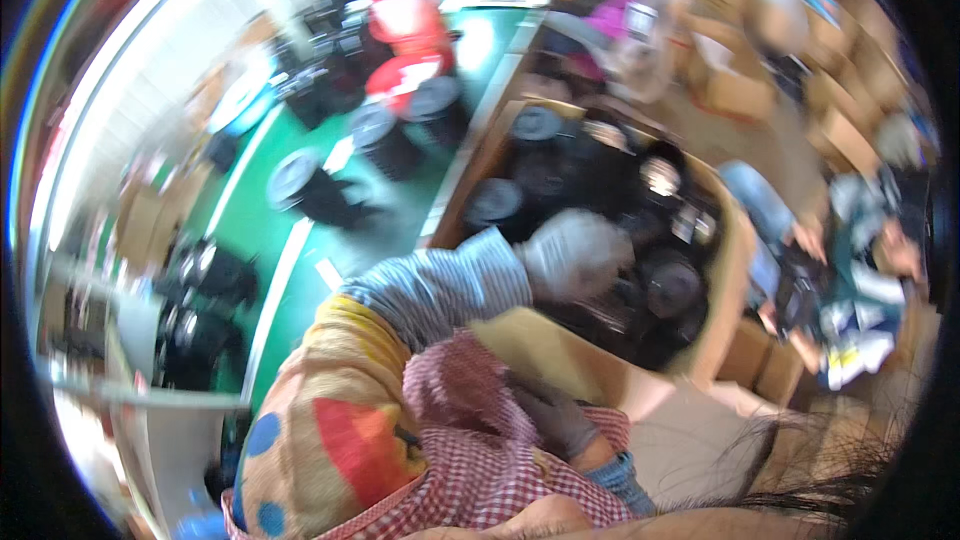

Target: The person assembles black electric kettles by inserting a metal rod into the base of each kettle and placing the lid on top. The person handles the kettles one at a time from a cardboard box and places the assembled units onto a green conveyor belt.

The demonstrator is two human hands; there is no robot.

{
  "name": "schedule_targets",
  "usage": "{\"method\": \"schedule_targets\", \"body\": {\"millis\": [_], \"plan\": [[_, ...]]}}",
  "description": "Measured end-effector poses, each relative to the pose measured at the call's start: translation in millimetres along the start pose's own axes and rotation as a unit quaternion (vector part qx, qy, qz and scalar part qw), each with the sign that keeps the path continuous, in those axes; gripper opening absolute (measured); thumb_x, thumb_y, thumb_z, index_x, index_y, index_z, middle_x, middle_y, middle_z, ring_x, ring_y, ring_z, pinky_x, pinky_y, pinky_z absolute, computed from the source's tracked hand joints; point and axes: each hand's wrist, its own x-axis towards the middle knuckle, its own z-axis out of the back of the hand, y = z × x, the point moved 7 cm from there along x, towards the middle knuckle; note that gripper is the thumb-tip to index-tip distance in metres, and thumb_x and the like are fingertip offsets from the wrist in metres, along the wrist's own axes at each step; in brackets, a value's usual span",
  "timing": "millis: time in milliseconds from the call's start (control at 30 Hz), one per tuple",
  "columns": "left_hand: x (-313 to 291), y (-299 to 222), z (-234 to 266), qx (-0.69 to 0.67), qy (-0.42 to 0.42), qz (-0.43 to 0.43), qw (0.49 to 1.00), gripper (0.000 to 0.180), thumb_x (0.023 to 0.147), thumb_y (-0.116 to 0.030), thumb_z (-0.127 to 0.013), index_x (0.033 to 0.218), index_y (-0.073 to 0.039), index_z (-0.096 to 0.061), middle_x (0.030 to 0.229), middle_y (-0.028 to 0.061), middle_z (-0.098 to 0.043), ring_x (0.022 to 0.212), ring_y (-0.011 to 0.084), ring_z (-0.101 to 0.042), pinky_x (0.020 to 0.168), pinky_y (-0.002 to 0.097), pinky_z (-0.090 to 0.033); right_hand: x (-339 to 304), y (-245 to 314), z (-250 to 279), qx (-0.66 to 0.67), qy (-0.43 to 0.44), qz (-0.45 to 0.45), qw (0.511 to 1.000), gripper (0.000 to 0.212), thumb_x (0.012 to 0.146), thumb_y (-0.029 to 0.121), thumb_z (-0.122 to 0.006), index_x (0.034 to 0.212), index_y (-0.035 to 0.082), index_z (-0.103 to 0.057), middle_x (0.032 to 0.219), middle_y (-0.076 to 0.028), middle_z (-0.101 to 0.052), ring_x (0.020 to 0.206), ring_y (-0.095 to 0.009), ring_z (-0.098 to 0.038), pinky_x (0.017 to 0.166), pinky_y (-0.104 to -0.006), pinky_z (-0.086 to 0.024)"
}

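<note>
My left hand (580,255), in a grey glove below a blue striped sleeve cover, reaches over a large cardboard box (738,280). The box is filled with round black parts (670,285), some with shiny faces. Its fingers dip among those parts and are smeared by motion, so a grip cannot be made out. Close to my body, my right hand (553,418), also in a dark grey glove, lies against my red checked apron (470,480) beside the box's near flap (570,355). Blur and the apron hide its fingers.
Left of the box runs a green work table (400,215) with black cylinders (385,140) and stacked red containers (405,10). At the right, a seated person (860,250) handles something dark. Cardboard boxes (735,80) and plastic bags fill the far right.
</note>
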Motion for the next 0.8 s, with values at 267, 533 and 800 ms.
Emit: {"method": "schedule_targets", "body": {"millis": [267, 533, 800], "plan": [[-430, -25, 142, -0.032, -0.396, 0.543, 0.740, 0.031, 0.086, -0.005, -0.073, 0.116, 0.001, -0.069, 0.104, 0.0145, -0.073, 0.097, 0.0243, -0.069, 0.087, 0.0318, -0.054, 12, -7, -13, 0.001, -0.023, -0.014, 1.000, 0.037, 0.103, 0.016, -0.057, 0.132, -0.007, -0.059, 0.123, -0.013, -0.067, 0.109, -0.016, -0.064, 0.096, -0.0286, -0.051], [-482, 59, 268, 0.305, -0.169, 0.584, 0.733, 0.113, 0.068, -0.050, -0.085, 0.158, -0.014, -0.028, 0.164, 0.0231, -0.018, 0.150, 0.0460, -0.020, 0.119, 0.0514, -0.027, 26, -16, -19, -0.125, -0.121, -0.035, 0.984, 0.038, 0.102, 0.018, -0.060, 0.129, -0.008, -0.061, 0.121, -0.016, -0.069, 0.109, -0.021, -0.066, 0.096, -0.0306, -0.051], [-457, 128, 281, 0.207, -0.203, 0.496, 0.818, 0.077, 0.063, -0.029, -0.090, 0.129, -0.003, -0.059, 0.141, 0.0185, -0.051, 0.136, 0.0390, -0.042, 0.115, 0.0444, -0.038, 1, 7, -57, -0.320, -0.147, 0.074, 0.933, 0.035, 0.096, 0.019, -0.063, 0.123, -0.003, -0.066, 0.119, -0.020, -0.070, 0.112, -0.032, -0.067, 0.098, -0.0385, -0.051]]}}
